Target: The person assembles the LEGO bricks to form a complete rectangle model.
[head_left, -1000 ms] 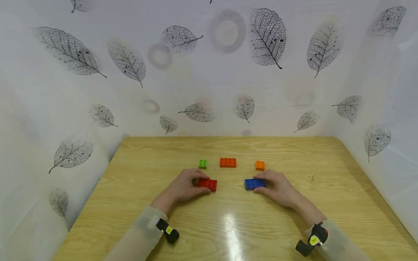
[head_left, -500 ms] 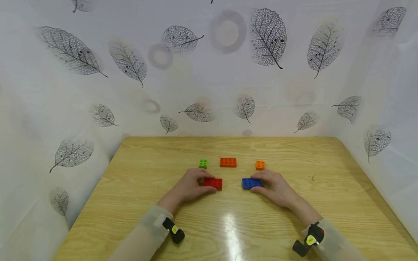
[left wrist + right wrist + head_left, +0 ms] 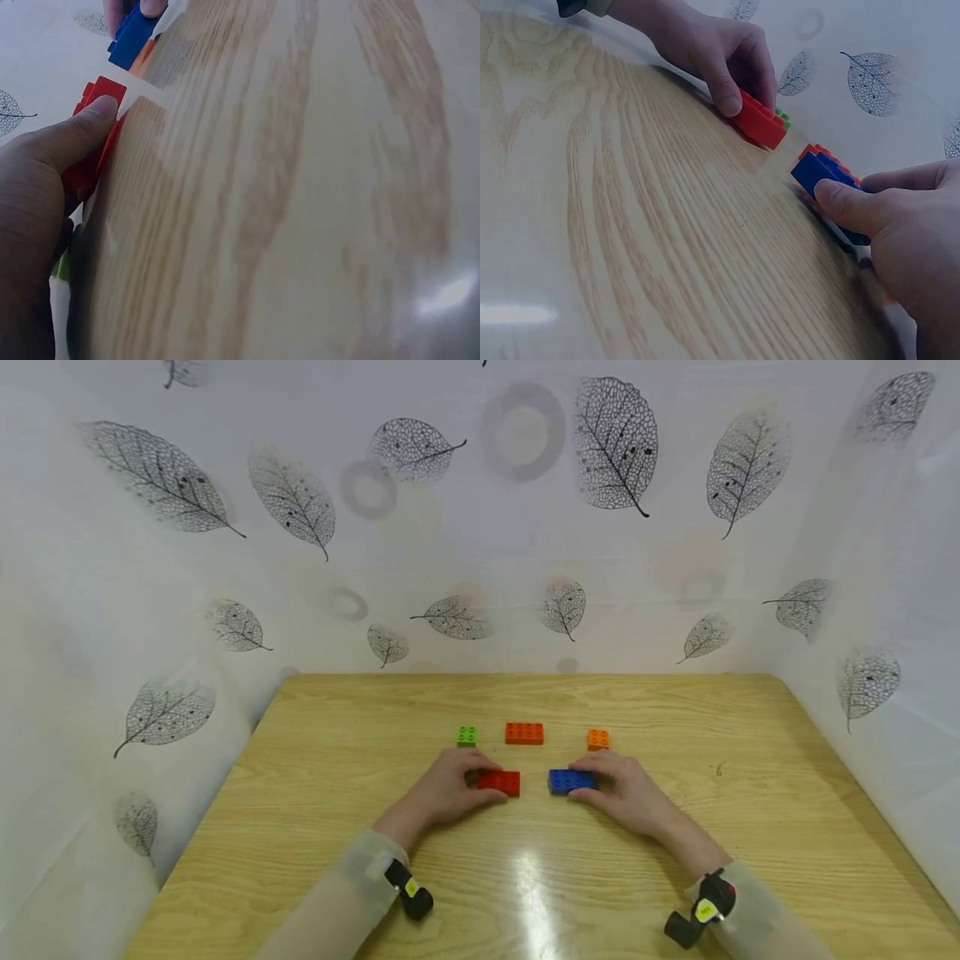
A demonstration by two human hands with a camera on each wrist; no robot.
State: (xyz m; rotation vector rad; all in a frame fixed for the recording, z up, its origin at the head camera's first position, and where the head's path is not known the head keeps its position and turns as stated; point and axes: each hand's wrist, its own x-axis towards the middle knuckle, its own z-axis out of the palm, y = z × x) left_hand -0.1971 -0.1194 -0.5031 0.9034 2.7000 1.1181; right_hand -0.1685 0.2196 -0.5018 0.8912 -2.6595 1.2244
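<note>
My left hand (image 3: 448,787) pinches a red toy building brick (image 3: 501,782) between thumb and fingers, studs facing up. Across a small gap, my right hand (image 3: 624,792) grips a blue building brick (image 3: 570,781) the same way, thumb on the near side. The two bricks lie roughly in line, short ends facing each other. In the right wrist view the blue brick (image 3: 810,176) shows its smooth side under my thumb, and the red brick (image 3: 761,121) is close by. The fingers behind each brick are partly hidden.
Behind the hands on the wooden table (image 3: 322,718) are a small green brick (image 3: 467,737), a longer orange-red brick (image 3: 524,733) and a small orange brick (image 3: 597,740). A white leaf-print sheet (image 3: 480,552) hangs around the back and sides of the table.
My left hand has moved right with the red brick, and my right hand left with the blue brick. The gap between them has narrowed. The three bricks behind stay put.
</note>
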